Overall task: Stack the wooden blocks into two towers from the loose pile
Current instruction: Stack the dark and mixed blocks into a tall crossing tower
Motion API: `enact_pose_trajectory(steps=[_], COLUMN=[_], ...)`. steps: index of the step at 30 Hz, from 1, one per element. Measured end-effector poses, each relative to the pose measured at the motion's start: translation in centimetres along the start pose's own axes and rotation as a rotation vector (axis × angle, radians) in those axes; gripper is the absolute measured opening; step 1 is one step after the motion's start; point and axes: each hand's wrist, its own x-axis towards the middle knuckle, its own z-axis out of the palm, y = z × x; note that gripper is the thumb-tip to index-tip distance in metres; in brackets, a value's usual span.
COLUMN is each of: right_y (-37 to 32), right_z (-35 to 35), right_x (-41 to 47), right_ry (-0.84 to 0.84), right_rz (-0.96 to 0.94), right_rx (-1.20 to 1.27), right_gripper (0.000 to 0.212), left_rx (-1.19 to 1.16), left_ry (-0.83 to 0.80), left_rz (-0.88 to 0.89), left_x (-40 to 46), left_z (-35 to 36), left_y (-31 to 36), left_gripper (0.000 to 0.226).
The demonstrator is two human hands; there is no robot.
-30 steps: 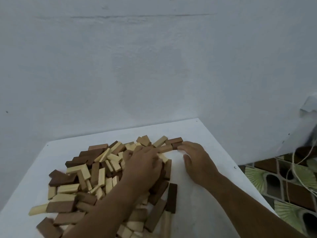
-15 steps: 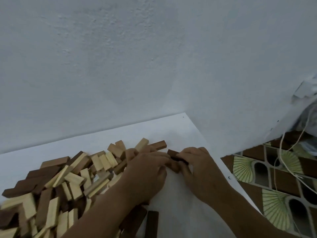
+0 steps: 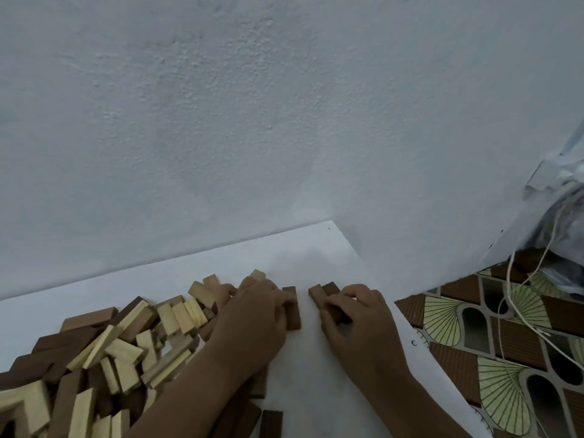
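Gripping one dark block [image 3: 292,311] in my left hand [image 3: 256,314], right hand [image 3: 357,317] pinching two blocks [image 3: 325,294] at three o'clock, loose pile [image 3: 126,343] at nine.

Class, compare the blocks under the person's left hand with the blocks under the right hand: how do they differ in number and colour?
The left hand holds one mid-brown block; the right hand holds two side-by-side blocks. The single block is one shade; the pair is a lighter one beside a darker one. Both sets lie flat on the white table, apart from the loose pile.
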Motion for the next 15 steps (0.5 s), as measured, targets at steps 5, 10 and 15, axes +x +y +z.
enact_pose_trajectory(steps=[5,10,15], right_y=[0.4,1.1,1.7], right_z=[-0.2,-0.4,-0.4], right_x=[-0.2,-0.1,0.0], right_ry=[-0.050,-0.111,-0.134], right_rz=[-0.016,-0.068,-0.098], right_rx=[0.079,0.068,0.156], right_gripper=[0.032,0.032,0.025], left_rx=[-0.071,-0.058,-0.061], left_ry=[-0.036,-0.035,-0.092], left_rz=[0.018,0.034,0.079], left_x=[0.1,-0.2,-0.6], left_z=[0.5,1.0,0.5], left_y=[1.1,1.2,1.4], left_gripper=[0.042,0.055,0.040])
